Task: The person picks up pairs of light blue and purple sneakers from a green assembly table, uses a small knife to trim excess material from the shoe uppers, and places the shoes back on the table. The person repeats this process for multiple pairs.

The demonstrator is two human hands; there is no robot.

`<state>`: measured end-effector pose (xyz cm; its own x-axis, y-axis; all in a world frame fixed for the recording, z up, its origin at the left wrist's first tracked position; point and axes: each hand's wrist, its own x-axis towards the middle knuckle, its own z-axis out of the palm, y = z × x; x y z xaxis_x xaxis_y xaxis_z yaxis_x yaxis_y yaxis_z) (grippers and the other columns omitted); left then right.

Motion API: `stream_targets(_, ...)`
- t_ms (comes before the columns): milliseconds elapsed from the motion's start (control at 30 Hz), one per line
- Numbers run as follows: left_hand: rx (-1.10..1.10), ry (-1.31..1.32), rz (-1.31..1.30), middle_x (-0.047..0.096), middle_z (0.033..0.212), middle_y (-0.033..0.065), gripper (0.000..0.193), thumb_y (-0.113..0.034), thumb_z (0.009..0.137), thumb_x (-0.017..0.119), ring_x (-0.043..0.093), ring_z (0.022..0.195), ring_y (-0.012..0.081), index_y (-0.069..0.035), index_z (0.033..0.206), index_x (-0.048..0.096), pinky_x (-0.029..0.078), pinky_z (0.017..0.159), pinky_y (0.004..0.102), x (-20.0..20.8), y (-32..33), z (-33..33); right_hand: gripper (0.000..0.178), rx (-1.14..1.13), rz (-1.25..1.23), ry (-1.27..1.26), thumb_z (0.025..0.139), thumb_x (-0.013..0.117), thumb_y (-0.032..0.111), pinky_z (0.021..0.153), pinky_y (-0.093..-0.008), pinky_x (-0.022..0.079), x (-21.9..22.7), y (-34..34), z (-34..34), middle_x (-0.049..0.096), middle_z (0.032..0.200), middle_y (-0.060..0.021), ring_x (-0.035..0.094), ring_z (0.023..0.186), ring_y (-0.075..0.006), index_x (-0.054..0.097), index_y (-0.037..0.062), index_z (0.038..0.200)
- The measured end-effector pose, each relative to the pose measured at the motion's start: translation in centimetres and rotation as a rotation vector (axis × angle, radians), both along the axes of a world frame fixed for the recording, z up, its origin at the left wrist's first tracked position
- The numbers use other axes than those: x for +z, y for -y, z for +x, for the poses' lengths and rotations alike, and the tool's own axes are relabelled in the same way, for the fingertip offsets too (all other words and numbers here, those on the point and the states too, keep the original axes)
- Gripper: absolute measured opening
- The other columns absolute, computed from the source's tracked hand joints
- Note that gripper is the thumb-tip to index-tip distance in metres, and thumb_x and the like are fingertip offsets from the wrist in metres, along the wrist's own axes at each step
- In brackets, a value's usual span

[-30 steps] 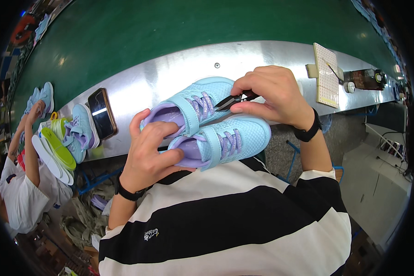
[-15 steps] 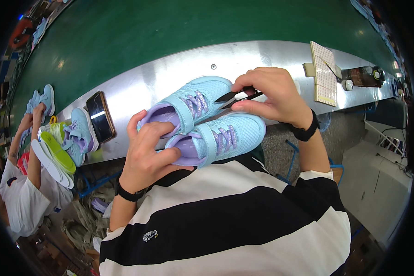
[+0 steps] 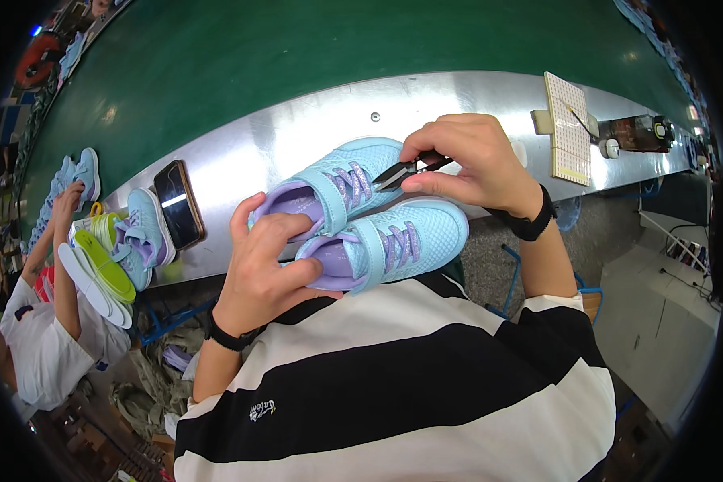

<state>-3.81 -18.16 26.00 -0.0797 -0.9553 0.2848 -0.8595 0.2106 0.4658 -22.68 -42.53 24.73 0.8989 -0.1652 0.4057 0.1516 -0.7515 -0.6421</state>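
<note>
Two light blue children's sneakers lie side by side, toes to the right. Both the far sneaker [image 3: 384, 153] and the near sneaker [image 3: 438, 229] have purple lining, glittery purple laces and a strap. My left hand [image 3: 261, 269] grips the pair at the heels, with fingers inside the openings. Between the thumb and fingers of my right hand [image 3: 478, 161] is a pair of black thread snips [image 3: 398, 173]. Its blades point left, close together, at the laces of the far sneaker. Whether a thread lies between them is too small to tell.
A phone [image 3: 178, 205] lies on the metal table edge [image 3: 241, 165], beside another blue sneaker [image 3: 146, 229] and several insoles [image 3: 104, 265]. A gridded board [image 3: 568, 132] and a dark bottle [image 3: 636, 134] stand right. At left, a co-worker's hands [image 3: 68, 201] handle similar shoes.
The snips' blades have come together and moved slightly left, to the far sneaker's laces. Both sneakers and my left hand have shifted slightly right.
</note>
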Motion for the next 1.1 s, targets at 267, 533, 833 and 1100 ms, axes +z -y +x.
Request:
stream_targets(267, 0.000, -0.009, -0.001, 0.061, 0.102, 0.0086, 0.042, -0.047, 0.061, 0.081, 0.060, 0.095, 0.0269, -0.012, 0.067, 0.058, 0.031, 0.104, 0.0587, 0.0, 0.1, 0.1, 0.022, -0.017, 0.008, 0.050, 0.080, 0.078, 0.027, 0.056, -0.0295, 0.048, 0.0, 0.2, 0.1, 0.067, 0.075, -0.0027, 0.065, 0.064, -0.0189, 0.068, 0.0093, 0.089)
stream_targets(533, 0.020, 0.009, 0.006, 0.061, 0.102, 0.0104, 0.043, -0.046, 0.057, 0.084, 0.059, 0.095, 0.0284, -0.011, 0.069, 0.060, 0.031, 0.103, 0.0580, -0.6, 0.1, 0.2, 0.023, -0.120, 0.081, 0.036, 0.077, 0.081, 0.016, 0.059, -0.0250, 0.047, -0.8, 0.8, -1.3, 0.068, 0.082, -0.0062, 0.062, 0.067, -0.0145, 0.068, 0.0031, 0.091)
stream_targets(833, 0.533, 0.053, 0.101, 0.059, 0.108, 0.0145, 0.041, -0.027, 0.073, 0.084, 0.057, 0.095, 0.0336, -0.006, 0.104, 0.069, 0.043, 0.093, 0.0422, -3.6, 1.5, -1.9, 0.027, -1.174, 0.025, -0.251, 0.087, 0.069, 0.008, 0.071, -0.0377, 0.053, -8.2, 7.7, -13.3, 0.069, 0.089, -0.0156, 0.068, 0.081, -0.0291, 0.061, 0.0032, 0.112)
stream_targets(1100, 0.554, -0.412, 0.024, 0.061, 0.107, 0.0170, 0.042, -0.017, 0.081, 0.080, 0.063, 0.089, 0.0300, 0.001, 0.114, 0.062, 0.052, 0.078, 0.0376, -5.3, -0.5, -0.8, 0.045, -1.051, -0.292, -0.183, 0.087, 0.071, 0.024, 0.086, -0.0382, 0.048, -7.5, 4.5, -10.0, 0.065, 0.109, -0.0136, 0.062, 0.102, -0.0280, 0.061, 0.0031, 0.125)
